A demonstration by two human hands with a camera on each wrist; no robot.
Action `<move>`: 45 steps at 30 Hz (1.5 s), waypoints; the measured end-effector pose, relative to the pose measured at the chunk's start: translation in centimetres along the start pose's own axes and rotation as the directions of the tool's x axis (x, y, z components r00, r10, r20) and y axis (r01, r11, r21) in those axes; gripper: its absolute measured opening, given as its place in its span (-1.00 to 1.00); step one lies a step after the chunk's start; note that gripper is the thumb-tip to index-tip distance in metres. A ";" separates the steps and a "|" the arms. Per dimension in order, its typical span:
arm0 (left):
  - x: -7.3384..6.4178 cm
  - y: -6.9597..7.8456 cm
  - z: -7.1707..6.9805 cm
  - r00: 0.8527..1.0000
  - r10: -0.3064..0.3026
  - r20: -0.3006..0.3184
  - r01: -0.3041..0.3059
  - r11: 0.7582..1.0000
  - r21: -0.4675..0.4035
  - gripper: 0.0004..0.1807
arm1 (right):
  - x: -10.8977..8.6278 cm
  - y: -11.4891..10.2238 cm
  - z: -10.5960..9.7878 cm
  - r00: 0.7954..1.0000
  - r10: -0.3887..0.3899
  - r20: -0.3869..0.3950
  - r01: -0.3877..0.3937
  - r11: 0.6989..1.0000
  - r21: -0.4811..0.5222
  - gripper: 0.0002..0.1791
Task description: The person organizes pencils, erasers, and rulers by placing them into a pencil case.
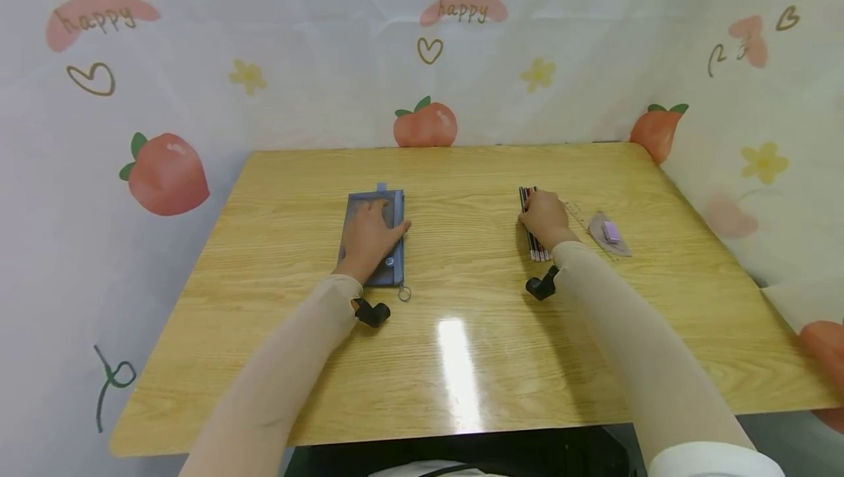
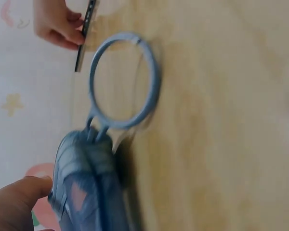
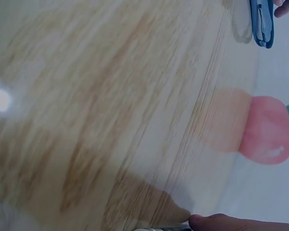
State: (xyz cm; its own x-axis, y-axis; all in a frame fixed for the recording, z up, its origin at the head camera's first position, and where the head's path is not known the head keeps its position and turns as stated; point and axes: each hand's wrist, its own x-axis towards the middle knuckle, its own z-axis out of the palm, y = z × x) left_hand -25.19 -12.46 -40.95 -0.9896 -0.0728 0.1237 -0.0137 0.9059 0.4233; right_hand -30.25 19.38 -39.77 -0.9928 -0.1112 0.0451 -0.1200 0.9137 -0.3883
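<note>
A blue zip pencil case [image 1: 377,278] with a see-through front lies on the left half of the table. My left hand [image 1: 366,239] rests on it with fingers spread, and the thumb reaches past its right edge. At the case's near corner is a ring [image 2: 155,82], large in the left wrist view. To the right lies a row of pencils [image 1: 541,253], side by side. My right hand [image 1: 546,217] grips them from above, thumb on their left side; its palm hides their middle. In the right wrist view only the thumb [image 3: 219,223] and a sliver of the pencils show.
Right of the pencils lie a clear ruler [image 1: 577,215] and a protractor [image 1: 596,229] with a purple eraser [image 1: 612,232] on top. The wooden table [image 1: 461,169] meets a fruit-print curtain [image 1: 356,96] at the back and right. Glare shows on the table's near middle.
</note>
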 end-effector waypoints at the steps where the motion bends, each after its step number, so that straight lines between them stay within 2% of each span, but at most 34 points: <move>1: -0.1 0.0 0.1 1.000 0.001 -0.003 -0.001 1.000 0.002 -0.22 | 0.0 -0.2 0.0 1.000 0.000 0.004 0.000 1.000 0.001 -0.62; 5: -0.5 0.0 0.5 1.000 -0.004 -0.013 0.004 1.000 0.012 -0.28 | 0.1 -0.6 0.1 1.000 0.010 0.029 -0.010 1.000 -0.007 -0.55; 10: -1.1 0.2 0.9 1.000 0.004 -0.019 -0.004 1.000 0.012 -0.42 | 0.1 -0.8 0.7 0.996 0.047 0.079 -0.043 0.998 -0.048 -0.63; 16: -1.1 0.3 0.9 1.000 0.014 -0.026 -0.014 1.000 -0.007 -0.47 | -0.4 -1.5 0.5 0.993 0.037 0.108 -0.028 0.996 -0.080 -0.66; 26: -1.1 0.4 0.7 0.999 -0.037 -0.036 0.032 0.991 -0.134 -0.54 | -0.7 -1.8 0.5 0.995 -0.002 0.099 0.005 1.000 -0.028 -0.77; 32: -1.3 0.4 0.4 0.998 -0.037 -0.048 0.027 0.981 -0.193 -0.61 | -0.7 -1.6 0.5 0.996 0.002 0.087 -0.004 1.000 0.016 -0.75; 37: -1.4 0.4 0.0 0.997 -0.051 -0.050 0.036 0.963 -0.266 -0.66 | -0.7 -1.6 0.6 0.993 0.044 0.109 -0.059 0.989 0.133 -0.84; 40: -1.4 0.5 -0.2 0.997 -0.067 -0.044 0.049 0.945 -0.323 -0.67 | -0.9 -1.6 0.6 0.989 0.075 0.129 -0.102 0.971 0.215 -0.69; 42: -1.4 0.5 -0.2 0.996 -0.081 -0.035 0.063 0.925 -0.376 -0.66 | -0.9 -1.7 0.5 0.985 0.089 0.151 -0.127 0.956 0.263 -0.57; 45: -1.4 0.4 -0.1 0.994 -0.108 -0.020 0.088 0.891 -0.446 -0.66 | -1.0 -1.9 0.5 0.976 0.108 0.187 -0.165 0.933 0.321 -0.55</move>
State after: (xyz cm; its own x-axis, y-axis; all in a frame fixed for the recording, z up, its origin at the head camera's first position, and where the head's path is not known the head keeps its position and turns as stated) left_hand -23.78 -12.05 -40.93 -0.9794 -0.1781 0.0950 -0.0352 0.6142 0.7883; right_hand -29.00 17.60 -39.56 -0.9819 -0.0828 -0.1702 0.0524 0.7449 -0.6651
